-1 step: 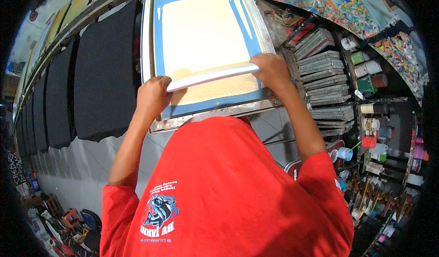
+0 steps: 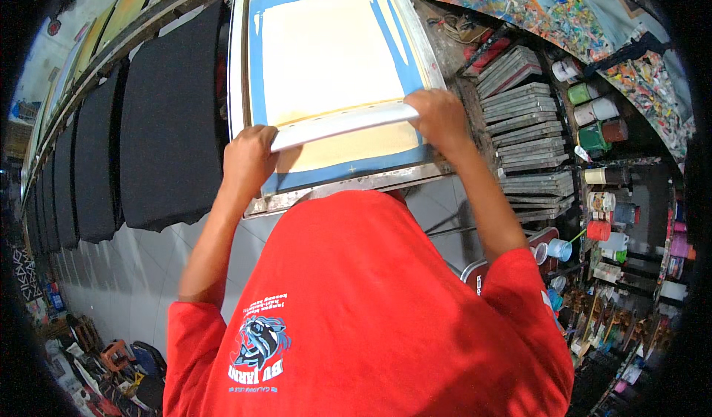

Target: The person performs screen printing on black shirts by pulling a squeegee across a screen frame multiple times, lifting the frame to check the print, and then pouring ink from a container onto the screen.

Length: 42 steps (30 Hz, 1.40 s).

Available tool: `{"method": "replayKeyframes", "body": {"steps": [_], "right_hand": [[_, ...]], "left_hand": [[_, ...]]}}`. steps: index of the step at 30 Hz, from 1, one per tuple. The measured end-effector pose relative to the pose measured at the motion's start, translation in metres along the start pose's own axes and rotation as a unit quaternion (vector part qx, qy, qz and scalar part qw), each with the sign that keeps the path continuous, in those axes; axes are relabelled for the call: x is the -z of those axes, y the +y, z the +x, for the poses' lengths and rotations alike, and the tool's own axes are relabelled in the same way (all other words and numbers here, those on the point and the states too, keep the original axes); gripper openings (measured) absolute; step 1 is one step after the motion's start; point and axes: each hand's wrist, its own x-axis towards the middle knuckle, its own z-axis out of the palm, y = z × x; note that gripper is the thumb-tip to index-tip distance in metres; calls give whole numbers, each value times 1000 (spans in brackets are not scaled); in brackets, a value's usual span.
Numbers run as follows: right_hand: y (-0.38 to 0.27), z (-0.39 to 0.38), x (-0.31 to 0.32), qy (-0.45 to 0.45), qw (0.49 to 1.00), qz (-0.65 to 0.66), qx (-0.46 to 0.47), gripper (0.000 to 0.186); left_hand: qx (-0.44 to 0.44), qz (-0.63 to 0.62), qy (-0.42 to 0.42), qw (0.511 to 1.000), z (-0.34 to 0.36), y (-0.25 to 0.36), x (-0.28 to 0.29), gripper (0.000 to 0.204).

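The white bar [image 2: 345,126] has tipped, showing more of its face — your left hand [image 2: 251,151] and right hand [image 2: 440,120] wrapped around its ends, low across the framed screen [image 2: 237,61] — and uneven pressure could skew it.

From my head, on the near side of the framed screen [image 2: 258,83], the fisheye camera looks steeply down toward it, my red shirt [image 2: 386,298] close below.
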Motion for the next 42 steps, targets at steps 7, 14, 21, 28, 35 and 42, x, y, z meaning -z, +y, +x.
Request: {"method": "replayKeyframes", "body": {"steps": [7, 14, 21, 28, 35, 42], "right_hand": [[-10, -12, 12, 20, 1000, 24, -5, 27], [-12, 2, 31, -25, 999, 19, 6, 27], [-45, -81, 11, -41, 998, 17, -33, 25], [-25, -55, -7, 30, 999, 7, -23, 20], [-44, -78, 11, -22, 998, 37, -42, 26], [-22, -53, -18, 0, 999, 17, -40, 25]], "left_hand": [[1, -26, -14, 1000, -20, 8, 20, 38], [-28, -31, 6, 999, -10, 5, 36, 31], [-75, -64, -21, 995, -69, 17, -1, 37], [-61, -36, 36, 997, -42, 7, -18, 43], [-63, -78, -38, 994, -65, 16, 1, 48], [-95, -29, 25, 995, -36, 1, -27, 31]]}}
